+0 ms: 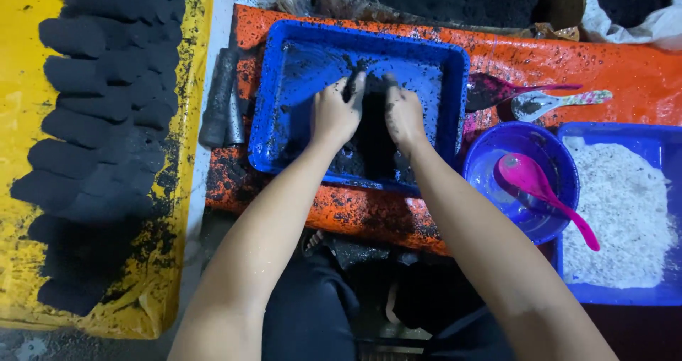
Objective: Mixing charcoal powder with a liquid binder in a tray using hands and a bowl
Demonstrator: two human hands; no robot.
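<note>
No labels, signs or screens show anywhere in the view. The only thing like a package is a white bag [643, 20] at the far right corner, its crumpled mouth folded open around dark, black material; only part of it lies inside the frame.

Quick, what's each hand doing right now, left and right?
Left hand: fingers curled into the black mixture in the blue tray; whether it grips any cannot be told.
Right hand: pressed into the same mixture; grip cannot be told.
</note>
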